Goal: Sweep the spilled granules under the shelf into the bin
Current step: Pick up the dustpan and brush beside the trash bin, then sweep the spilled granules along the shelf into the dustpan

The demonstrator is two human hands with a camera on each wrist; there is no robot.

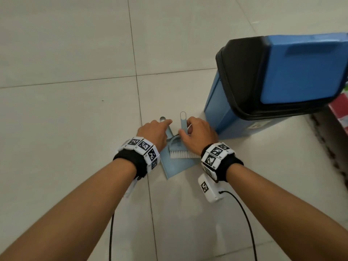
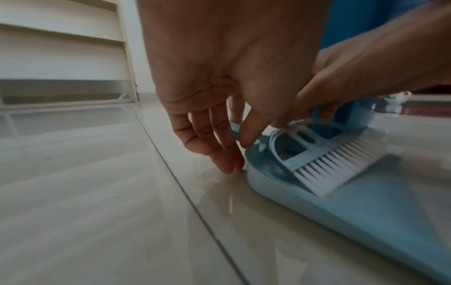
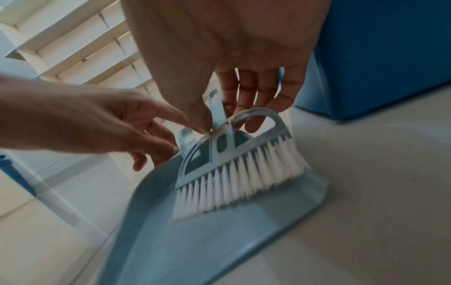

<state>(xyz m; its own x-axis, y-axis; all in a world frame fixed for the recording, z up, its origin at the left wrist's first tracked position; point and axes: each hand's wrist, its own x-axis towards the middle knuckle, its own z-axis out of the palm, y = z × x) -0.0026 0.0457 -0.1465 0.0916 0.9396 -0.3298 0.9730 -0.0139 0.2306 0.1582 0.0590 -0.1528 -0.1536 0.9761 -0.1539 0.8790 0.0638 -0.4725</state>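
The dustpan (image 1: 173, 166) lies on the floor (image 1: 66, 119), the brush (image 1: 178, 150) resting in it. The right hand (image 1: 197, 136) pinches the brush handle; the left hand (image 1: 153, 133), fingers relaxed, touches the dustpan handle. The bin (image 1: 263, 87) stands at two o'clock.

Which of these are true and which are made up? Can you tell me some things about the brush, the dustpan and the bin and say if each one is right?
1. The brush lies in the dustpan. True.
2. The brush has black bristles. False: they are white.
3. The right hand is at the brush handle. True: thumb and fingers are either side of it.
4. The bin is red. False: it is blue, with a black rim.
5. The left hand is lifting the bin lid. False: it reaches down by the dustpan's handle.
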